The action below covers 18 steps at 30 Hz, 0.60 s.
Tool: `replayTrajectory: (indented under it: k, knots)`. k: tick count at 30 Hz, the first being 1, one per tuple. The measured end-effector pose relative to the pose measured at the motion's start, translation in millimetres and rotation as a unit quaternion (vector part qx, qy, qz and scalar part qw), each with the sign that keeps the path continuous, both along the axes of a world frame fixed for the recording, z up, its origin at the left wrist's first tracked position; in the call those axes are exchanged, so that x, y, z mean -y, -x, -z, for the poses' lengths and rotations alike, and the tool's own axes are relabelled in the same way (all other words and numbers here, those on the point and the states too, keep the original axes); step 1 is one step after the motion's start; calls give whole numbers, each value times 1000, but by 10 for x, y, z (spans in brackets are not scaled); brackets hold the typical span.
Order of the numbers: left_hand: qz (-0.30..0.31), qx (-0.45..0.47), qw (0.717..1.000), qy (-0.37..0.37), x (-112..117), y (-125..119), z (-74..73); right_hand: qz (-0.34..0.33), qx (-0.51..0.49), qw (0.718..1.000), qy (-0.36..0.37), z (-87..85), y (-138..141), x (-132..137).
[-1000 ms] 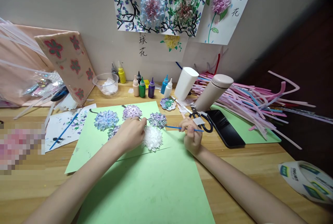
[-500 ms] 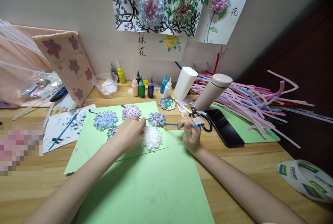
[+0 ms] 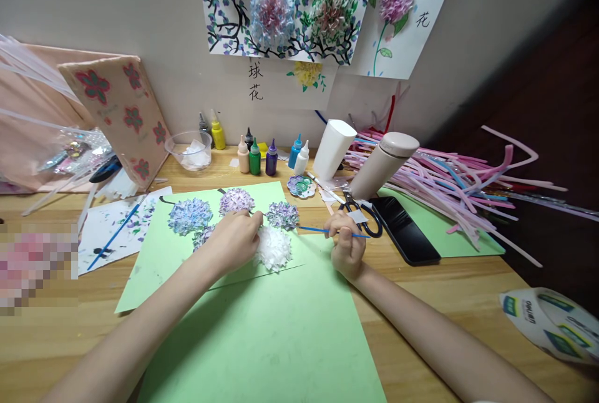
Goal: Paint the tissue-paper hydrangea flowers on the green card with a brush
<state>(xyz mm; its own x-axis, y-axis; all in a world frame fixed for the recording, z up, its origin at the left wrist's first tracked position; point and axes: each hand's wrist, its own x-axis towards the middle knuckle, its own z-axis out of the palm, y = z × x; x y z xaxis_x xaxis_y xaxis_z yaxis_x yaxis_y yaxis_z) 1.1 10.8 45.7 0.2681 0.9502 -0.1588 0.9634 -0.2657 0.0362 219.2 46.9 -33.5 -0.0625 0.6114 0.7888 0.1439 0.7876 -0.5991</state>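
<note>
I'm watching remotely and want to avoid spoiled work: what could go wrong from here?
The right hand holds a blue brush with its end near the speckled purple flower; a slip might mark the white flower just nearer the wearer.
The left hand sits at the white flower's edge, so pressing hard could crumple its petals.
The scissors lie right behind the right hand and could get bumped.

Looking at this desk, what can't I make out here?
In the head view:
Lower purple flower: partly hidden by the left hand and wrist.
That hand's grip: hidden beneath it.
Blue brush: tip too small to check for paint.
Wall artwork: cut off by the top edge.
Pink item at the left edge: pixelated.
</note>
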Motion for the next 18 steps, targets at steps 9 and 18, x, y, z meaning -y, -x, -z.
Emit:
replayTrajectory:
  k: [9,18]
  knots:
    - [1,-6,1000,-2,-13,0,5,16,30,999,15,-26,6,-53]
    - [2,2,1000,-4,-13,-4,20,20,16,999,20,-19,-4,-39]
